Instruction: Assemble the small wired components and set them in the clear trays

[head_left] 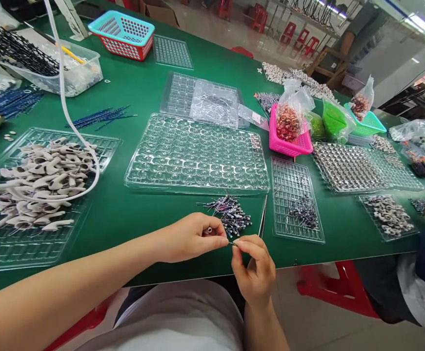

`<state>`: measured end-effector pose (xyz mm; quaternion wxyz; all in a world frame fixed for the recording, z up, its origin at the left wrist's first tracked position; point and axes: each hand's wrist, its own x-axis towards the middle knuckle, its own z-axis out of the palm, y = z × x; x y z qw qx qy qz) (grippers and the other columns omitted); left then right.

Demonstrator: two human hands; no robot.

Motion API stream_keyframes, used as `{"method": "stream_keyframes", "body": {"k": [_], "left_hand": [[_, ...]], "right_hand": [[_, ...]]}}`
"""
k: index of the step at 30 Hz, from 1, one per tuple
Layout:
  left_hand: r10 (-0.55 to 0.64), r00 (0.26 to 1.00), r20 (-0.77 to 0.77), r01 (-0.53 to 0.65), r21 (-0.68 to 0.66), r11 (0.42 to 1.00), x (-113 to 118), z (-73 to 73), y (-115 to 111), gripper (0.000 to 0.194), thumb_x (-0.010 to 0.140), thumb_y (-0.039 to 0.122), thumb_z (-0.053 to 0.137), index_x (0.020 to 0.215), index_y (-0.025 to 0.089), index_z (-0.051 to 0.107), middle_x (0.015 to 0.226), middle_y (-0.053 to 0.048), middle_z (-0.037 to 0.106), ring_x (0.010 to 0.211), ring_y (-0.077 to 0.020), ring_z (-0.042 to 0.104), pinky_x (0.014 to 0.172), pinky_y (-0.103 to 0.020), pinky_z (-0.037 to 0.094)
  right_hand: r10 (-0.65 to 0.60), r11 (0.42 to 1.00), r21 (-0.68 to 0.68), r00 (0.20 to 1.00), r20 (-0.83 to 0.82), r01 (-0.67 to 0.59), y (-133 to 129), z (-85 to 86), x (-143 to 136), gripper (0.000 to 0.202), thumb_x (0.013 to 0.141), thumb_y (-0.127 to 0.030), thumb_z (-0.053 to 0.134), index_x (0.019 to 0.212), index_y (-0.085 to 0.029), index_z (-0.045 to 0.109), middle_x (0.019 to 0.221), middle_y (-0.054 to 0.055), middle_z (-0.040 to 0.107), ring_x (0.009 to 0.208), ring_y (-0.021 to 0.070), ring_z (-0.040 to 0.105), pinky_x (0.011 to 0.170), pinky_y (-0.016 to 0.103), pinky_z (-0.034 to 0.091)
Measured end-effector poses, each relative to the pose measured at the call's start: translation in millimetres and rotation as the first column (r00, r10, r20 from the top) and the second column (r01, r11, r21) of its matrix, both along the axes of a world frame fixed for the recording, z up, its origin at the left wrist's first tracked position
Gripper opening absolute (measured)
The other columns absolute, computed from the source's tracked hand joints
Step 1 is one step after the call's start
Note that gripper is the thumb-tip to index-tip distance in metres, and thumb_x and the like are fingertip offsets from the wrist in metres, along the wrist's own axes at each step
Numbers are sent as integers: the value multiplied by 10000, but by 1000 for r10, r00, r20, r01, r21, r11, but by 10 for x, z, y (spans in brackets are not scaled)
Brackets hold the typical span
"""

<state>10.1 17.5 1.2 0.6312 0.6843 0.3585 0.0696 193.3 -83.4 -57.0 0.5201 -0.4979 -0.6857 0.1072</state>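
Head view: nearest, the right hand [254,270] pinches a thin, dark part [232,243] between thumb and forefinger; the left hand [192,239], finger and thumb also closed narrow, meets its other end. A small pale piece [209,230] with a hole sits in the left hand's curled fingers. Tweezers [263,217] point away beyond the right hand; I cannot tell whether it grips them too. Just past the hands, a pile of small wired pieces [235,218] lies on the green table [112,207]. Beyond stands a clear, many-pocketed tray [197,189], small pieces in its far right corner. Farther back are a pink basket [289,147] and, farthest, red stools [288,32].
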Motion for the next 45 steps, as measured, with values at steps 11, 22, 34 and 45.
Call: {"method": "stream_keyframes", "body": {"k": [11, 22, 34, 45], "left_hand": [[95, 995, 15, -93, -126, 988, 22, 59, 29, 295, 776, 469, 654, 775, 175, 685, 645, 39, 545, 619, -125, 430, 584, -228, 346], [153, 987, 50, -136, -257, 957, 26, 67, 28, 281, 762, 453, 662, 757, 172, 654, 605, 57, 493, 571, -113, 378, 565, -242, 317], [153, 988, 1, -152, -76, 985, 43, 2, -8, 314, 826, 458, 602, 791, 152, 662, 663, 38, 493, 639, -127, 413, 594, -245, 332], [106, 988, 110, -146, 459, 876, 22, -40, -129, 121, 863, 199, 562, 784, 168, 648, 651, 36, 567, 574, -96, 471, 558, -202, 365]], "right_hand": [[-57, 994, -91, 995, 86, 65, 23, 58, -5, 218, 895, -123, 615, 1077, -242, 613, 935, 41, 701, 864, 180, 685, 717, 327, 577], [-45, 996, -70, 997, 70, 50, 34, 32, -12, 230, 891, -91, 616, 1070, -235, 609, 912, 33, 697, 828, 168, 678, 712, 311, 558], [-92, 979, -183, 996, 10, 92, -5, 57, 2, 99, 914, -142, 602, 969, -217, 634, 857, 12, 686, 749, 137, 640, 669, 256, 500], [-93, 936, -350, 953, -288, -15, -13, 32, 61, 72, 922, -191, 594, 872, -219, 638, 764, -27, 601, 618, 94, 547, 542, 208, 419]]}}
